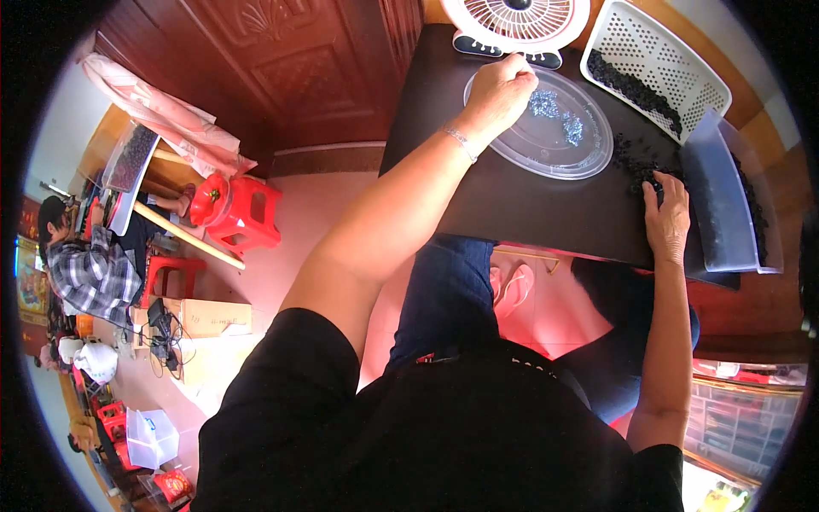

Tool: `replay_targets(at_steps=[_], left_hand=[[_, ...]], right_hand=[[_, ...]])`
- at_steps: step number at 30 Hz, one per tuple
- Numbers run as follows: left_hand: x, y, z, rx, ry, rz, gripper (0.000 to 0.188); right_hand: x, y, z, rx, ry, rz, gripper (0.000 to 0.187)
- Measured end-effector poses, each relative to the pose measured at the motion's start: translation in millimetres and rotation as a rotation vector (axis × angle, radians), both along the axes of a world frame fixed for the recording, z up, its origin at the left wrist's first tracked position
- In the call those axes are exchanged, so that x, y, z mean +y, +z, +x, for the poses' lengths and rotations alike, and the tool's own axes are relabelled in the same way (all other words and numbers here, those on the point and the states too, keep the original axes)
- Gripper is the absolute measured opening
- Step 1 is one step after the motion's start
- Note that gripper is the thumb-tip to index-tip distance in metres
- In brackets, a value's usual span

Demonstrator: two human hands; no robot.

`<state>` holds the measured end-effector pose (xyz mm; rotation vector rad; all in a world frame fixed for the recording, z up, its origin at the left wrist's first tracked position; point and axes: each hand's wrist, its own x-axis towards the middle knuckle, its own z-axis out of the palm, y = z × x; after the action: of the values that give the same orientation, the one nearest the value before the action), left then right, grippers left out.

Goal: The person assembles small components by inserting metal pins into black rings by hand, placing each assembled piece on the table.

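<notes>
Over the left rim of a round clear plastic lid (546, 162), my left hand (502, 92) is closed in a pinch, with its fingertips turned away and whatever they hold hidden. Small shiny silvery-blue pieces (543, 104) lie in two heaps on the lid. To the right, my right hand (667, 218) rests at the near edge of a loose pile of small black pieces (636, 162). Its thumb and forefinger curl around a dark bit, which seems to be one of these pieces.
A white fan (520, 24) stands behind the lid on the dark table (546, 209). At the back right sits a white perforated basket (648, 51) with black pieces; a translucent bin (725, 205) is beside my right hand. Another person (90, 264) sits far left, past red stools (247, 213).
</notes>
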<state>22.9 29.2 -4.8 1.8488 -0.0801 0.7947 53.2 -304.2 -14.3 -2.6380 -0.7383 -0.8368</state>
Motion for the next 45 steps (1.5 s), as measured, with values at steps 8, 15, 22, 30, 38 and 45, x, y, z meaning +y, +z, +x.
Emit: replay_targets(at_steps=[8,15,22,30,38,45], left_hand=[[-0.9,3.7,5.3,0.016,-0.026,-0.029,0.016],[0.9,1.8,1.8,0.006,-0.007,0.021,0.016],[5.3,4.1,2.7,-0.055,0.0,0.049,0.013],[10.5,3.1,5.3,-0.006,-0.017,0.006,0.013],[8.1,10.2,-2.9,0.081,-0.013,-0.006,0.011],[6.8,12.7,-6.0,0.102,-0.058,-0.079,0.012]], right_hand=[[-1.6,5.6,-0.4,-0.023,-0.01,0.053,0.028],[0.7,3.6,-1.5,0.016,0.0,0.061,0.027],[2.6,6.7,-0.1,0.016,0.027,0.059,0.026],[5.2,6.4,-0.4,0.005,0.021,0.064,0.024],[2.0,3.1,-0.8,0.026,0.023,0.05,0.024],[3.0,2.4,1.0,0.011,0.016,0.057,0.024]])
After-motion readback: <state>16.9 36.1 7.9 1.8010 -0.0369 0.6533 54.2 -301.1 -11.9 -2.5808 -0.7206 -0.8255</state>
